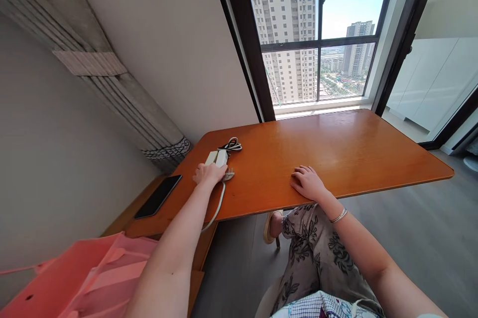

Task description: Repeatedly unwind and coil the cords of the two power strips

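My left hand is closed over a white power strip at the left of the brown wooden table. The fingers hide part of the strip. Beside it, toward the table's middle, lies a plug. A white cord passes next to my hand and hangs over the table's front edge. Just beyond the strip is a coiled bundle of black and white cable. My right hand rests palm down near the front edge, fingers stretched out, holding nothing.
A black tablet-like slab lies on the table's left end. A pink bag stands at the lower left. A grey curtain hangs by the wall. Behind the table is a window. My legs are below the front edge.
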`<state>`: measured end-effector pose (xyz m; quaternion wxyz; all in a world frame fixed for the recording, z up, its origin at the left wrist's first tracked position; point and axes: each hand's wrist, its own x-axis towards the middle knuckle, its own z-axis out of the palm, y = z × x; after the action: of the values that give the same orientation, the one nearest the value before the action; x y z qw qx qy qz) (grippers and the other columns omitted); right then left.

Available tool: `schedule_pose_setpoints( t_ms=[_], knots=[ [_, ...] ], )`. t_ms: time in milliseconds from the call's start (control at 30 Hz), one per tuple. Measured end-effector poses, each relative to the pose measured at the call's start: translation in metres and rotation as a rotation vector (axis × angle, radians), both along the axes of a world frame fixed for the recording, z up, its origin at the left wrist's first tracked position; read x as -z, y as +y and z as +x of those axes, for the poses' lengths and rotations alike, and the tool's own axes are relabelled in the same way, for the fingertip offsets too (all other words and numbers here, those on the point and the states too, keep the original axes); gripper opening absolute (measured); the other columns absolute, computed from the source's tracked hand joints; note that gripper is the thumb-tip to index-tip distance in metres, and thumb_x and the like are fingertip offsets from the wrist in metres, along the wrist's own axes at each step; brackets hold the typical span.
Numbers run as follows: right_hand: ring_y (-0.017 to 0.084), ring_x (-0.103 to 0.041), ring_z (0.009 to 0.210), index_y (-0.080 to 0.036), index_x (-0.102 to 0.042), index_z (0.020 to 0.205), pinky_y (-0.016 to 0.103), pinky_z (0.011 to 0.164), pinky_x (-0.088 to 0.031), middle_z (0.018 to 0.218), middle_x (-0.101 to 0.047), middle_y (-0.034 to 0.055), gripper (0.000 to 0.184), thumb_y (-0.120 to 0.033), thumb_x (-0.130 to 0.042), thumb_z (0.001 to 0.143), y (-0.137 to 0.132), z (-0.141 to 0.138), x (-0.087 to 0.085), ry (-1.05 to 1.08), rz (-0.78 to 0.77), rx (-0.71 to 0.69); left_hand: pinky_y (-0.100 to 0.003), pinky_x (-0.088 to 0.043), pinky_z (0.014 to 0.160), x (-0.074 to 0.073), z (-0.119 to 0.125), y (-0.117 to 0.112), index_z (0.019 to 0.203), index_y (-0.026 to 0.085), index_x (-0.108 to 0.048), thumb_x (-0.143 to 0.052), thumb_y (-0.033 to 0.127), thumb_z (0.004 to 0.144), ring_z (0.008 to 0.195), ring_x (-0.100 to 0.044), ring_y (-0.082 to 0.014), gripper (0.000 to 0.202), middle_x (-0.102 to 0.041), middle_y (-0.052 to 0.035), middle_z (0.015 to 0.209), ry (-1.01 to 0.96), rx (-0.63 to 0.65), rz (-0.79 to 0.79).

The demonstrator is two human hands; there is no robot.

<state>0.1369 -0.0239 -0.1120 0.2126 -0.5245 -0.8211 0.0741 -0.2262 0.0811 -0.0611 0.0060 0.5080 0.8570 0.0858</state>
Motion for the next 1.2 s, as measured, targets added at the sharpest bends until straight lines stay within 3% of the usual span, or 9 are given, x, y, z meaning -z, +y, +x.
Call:
schedule_pose_setpoints(
  t_ms=[200,267,433,533,600,767,1000,1200],
  knots=[
    [0.029,-0.045,0.139,-0.018,-0.063,0.13,0.05,0.119,-0.029,0.141,-0.058,0.0139,0.04,-0.037,-0.058,0.094,0.002,0.001,0.005,0.031,-0.003,-0.007,-0.048,-0.047,0.097,-0.003,0.042,-0.015,0.121,0.02,-0.066,-0.049,0.055,0.084,0.119,-0.059,-0.0389,0.055,-0.058,-0.0193,0.133,0.001,0.289,0.035],
    [0.03,-0.041,0.142,-0.015,-0.058,0.136,0.049,0.12,-0.029,0.147,-0.052,0.017,0.048,-0.037,-0.059,0.093,0.004,0.001,0.008,0.086,0.004,0.018,-0.046,-0.047,0.098,-0.004,0.058,-0.024,0.124,0.02,-0.065,-0.053,0.051,0.083,0.118,-0.059,-0.0368,0.053,-0.058,-0.0165,0.132,-0.03,0.405,0.076],
    [0.035,-0.018,0.153,-0.008,-0.026,0.155,0.056,0.118,-0.029,0.162,-0.018,0.027,0.075,-0.04,-0.055,0.093,0.015,0.004,0.021,0.356,0.09,0.314,-0.045,-0.049,0.098,-0.007,0.09,-0.047,0.116,0.019,-0.07,-0.062,0.041,0.076,0.111,-0.061,-0.0337,0.046,-0.06,-0.0129,0.131,-0.163,0.732,0.128],
    [0.035,-0.015,0.153,-0.007,-0.014,0.156,0.057,0.117,-0.03,0.16,-0.018,0.0291,0.082,-0.043,-0.051,0.094,0.021,0.008,0.028,0.44,0.075,0.427,-0.044,-0.046,0.102,-0.005,0.103,-0.057,0.105,0.02,-0.074,-0.064,0.038,0.071,0.114,-0.059,-0.0326,0.039,-0.06,-0.0101,0.131,-0.19,0.918,0.1],
    [0.033,-0.022,0.151,-0.008,-0.016,0.156,0.055,0.117,-0.032,0.158,-0.025,0.0276,0.08,-0.043,-0.051,0.093,0.023,0.011,0.03,0.484,0.059,0.421,-0.044,-0.045,0.104,-0.003,0.109,-0.061,0.102,0.021,-0.076,-0.064,0.038,0.07,0.116,-0.057,-0.0323,0.038,-0.061,-0.0092,0.131,-0.183,1.001,0.069],
    [0.029,-0.049,0.135,-0.014,-0.032,0.151,0.047,0.114,-0.039,0.145,-0.049,0.0214,0.067,-0.039,-0.053,0.093,0.023,0.015,0.028,0.591,0.02,0.334,-0.042,-0.045,0.103,0.001,0.112,-0.059,0.102,0.022,-0.076,-0.063,0.039,0.071,0.113,-0.059,-0.0313,0.038,-0.062,-0.0095,0.128,-0.175,1.065,0.066],
    [0.029,-0.052,0.132,-0.012,-0.033,0.149,0.044,0.111,-0.042,0.142,-0.051,0.021,0.08,-0.041,-0.068,0.083,0.021,0.015,0.023,0.624,0.029,0.361,-0.041,-0.045,0.106,-0.001,0.108,-0.051,0.109,0.023,-0.075,-0.061,0.039,0.072,0.12,-0.058,-0.0312,0.043,-0.058,-0.0089,0.136,-0.221,1.105,0.006],
    [0.025,-0.058,0.12,-0.015,-0.053,0.131,0.04,0.107,-0.045,0.128,-0.06,0.0162,0.048,-0.035,-0.062,0.088,0.019,0.017,0.021,0.613,0.081,0.287,-0.042,-0.041,0.111,-0.011,0.105,-0.048,0.099,0.019,-0.069,-0.062,0.039,0.071,0.13,-0.052,-0.0314,0.035,-0.052,-0.0107,0.143,-0.298,1.109,0.06]
  ],
)
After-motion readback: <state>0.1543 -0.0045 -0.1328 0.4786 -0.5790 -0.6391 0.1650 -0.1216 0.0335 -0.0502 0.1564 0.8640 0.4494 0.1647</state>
